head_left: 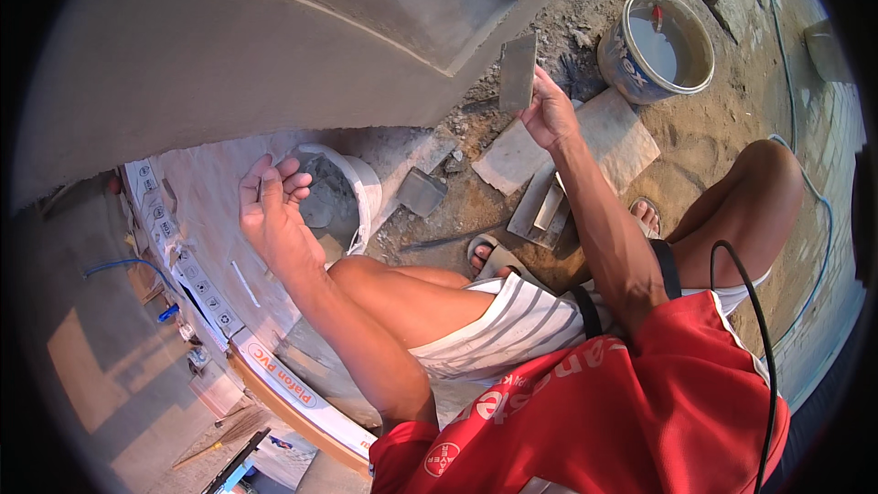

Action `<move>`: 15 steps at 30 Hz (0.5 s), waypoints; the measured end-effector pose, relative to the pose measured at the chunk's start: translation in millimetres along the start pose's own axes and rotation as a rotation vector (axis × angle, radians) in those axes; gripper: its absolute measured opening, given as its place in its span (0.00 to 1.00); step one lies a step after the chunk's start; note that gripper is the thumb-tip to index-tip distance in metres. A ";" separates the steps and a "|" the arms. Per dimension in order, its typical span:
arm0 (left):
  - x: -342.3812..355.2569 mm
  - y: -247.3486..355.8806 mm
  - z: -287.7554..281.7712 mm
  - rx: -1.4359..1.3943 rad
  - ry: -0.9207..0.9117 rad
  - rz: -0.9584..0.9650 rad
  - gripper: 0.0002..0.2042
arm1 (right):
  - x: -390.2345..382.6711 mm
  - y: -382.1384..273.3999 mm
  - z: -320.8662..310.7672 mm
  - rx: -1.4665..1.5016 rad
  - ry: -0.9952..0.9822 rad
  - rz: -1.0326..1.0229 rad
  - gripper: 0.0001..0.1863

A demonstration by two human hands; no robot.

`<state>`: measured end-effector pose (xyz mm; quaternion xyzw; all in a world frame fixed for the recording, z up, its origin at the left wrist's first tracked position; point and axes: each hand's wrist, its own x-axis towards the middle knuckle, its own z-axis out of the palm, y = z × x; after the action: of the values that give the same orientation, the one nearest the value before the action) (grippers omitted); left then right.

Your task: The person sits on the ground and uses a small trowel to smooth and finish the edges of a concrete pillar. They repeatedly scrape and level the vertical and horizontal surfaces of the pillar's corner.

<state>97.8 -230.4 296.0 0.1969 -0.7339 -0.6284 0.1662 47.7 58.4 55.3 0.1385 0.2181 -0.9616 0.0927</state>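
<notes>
Pinched at its lower edge by my right hand [548,112] is a flat grey rectangular plate [518,73], held up close to the lower corner of a smooth grey plastered wall panel [302,64]. Its far side and fingertips behind it are hidden. My left hand [274,210] is raised below the panel's bottom edge, fingers bent but apart, with nothing visible in them. Beside it stands a white bucket [368,185] with wet grey mortar [327,197] inside. A float with a handle [547,210] lies on the ground beneath my right forearm.
A bucket of water [631,73] with a red item in it stands at the far right. Flat boards [615,135] and a small square plate [422,192] lie on the sandy ground. Long printed cartons [274,375] run along the left. A blue hose [828,220] curves at right.
</notes>
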 end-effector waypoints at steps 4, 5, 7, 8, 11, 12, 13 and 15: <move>1.6 -2.1 0.0 0.000 -0.002 0.005 0.17 | -0.8 0.0 3.5 0.072 -0.027 -0.016 0.23; 1.4 -1.5 0.6 0.005 -0.003 0.006 0.17 | -2.0 -1.5 4.4 0.049 -0.025 -0.019 0.23; 1.4 -0.6 2.5 0.010 -0.005 0.008 0.17 | -4.0 -3.4 4.5 0.004 -0.021 -0.024 0.22; 1.2 -0.2 3.8 0.011 -0.006 0.010 0.17 | -2.9 -4.6 3.9 -0.035 -0.006 -0.044 0.21; 1.9 -1.6 4.3 0.004 -0.014 0.009 0.17 | 5.3 -7.9 1.4 -0.124 0.039 -0.112 0.20; 2.2 -2.3 3.6 0.000 -0.018 0.007 0.17 | 9.7 -6.4 1.6 -0.137 0.051 -0.138 0.20; 2.3 -1.9 4.3 0.009 -0.017 0.007 0.17 | 15.0 -6.0 0.8 -0.151 0.063 -0.168 0.20; 2.1 -0.7 5.3 0.027 -0.018 0.008 0.17 | 28.2 -1.4 1.7 -0.242 0.099 -0.227 0.21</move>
<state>93.5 -226.9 294.5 0.1909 -0.7447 -0.6194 0.1594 20.3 55.6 48.7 0.1480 0.3507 -0.9247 -0.0113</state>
